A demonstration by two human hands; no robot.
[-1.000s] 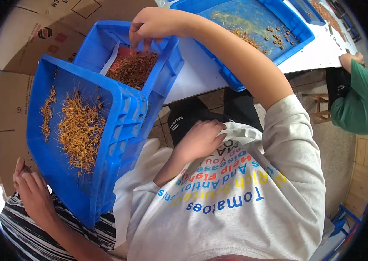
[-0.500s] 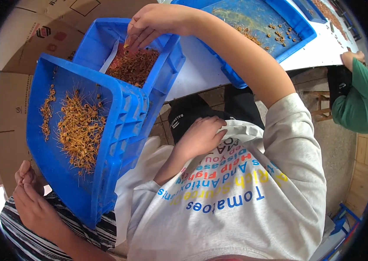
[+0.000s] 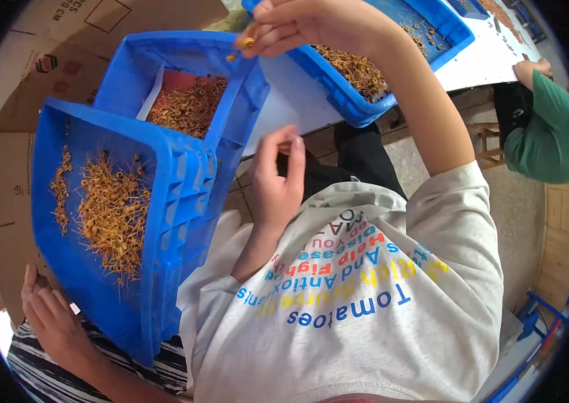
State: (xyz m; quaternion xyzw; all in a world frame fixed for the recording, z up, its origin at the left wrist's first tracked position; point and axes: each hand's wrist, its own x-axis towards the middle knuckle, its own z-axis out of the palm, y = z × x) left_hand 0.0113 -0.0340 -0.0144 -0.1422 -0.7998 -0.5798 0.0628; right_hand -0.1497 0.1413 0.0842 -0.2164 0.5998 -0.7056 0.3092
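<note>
My right hand (image 3: 298, 27) is raised at the top over the gap between two bins, pinching a small copper-coloured wire coil (image 3: 248, 43). A second coil (image 3: 232, 58) dangles at the fingertips. My left hand (image 3: 277, 178) is lifted before my shirt, beside the near bin. Its thumb and forefinger curve until the tips come together; whatever lies between them is hidden. The near blue bin (image 3: 156, 235) holds a heap of thin-legged coils (image 3: 115, 218) and a thin row of others. Behind it, darker coils (image 3: 190, 107) lie in another blue bin (image 3: 251, 87).
A large blue tray (image 3: 365, 114) with more coils stands on the white table (image 3: 291, 87). Cardboard boxes (image 3: 9, 181) line the left. Another person's hand (image 3: 49, 322) is by the near bin's outer edge. A person in green (image 3: 546, 134) sits at the right.
My right hand has moved right, away from above the far bin, carrying coils. My left hand has risen from resting flat, its fingers now curled. The bins appear slightly shifted left in view.
</note>
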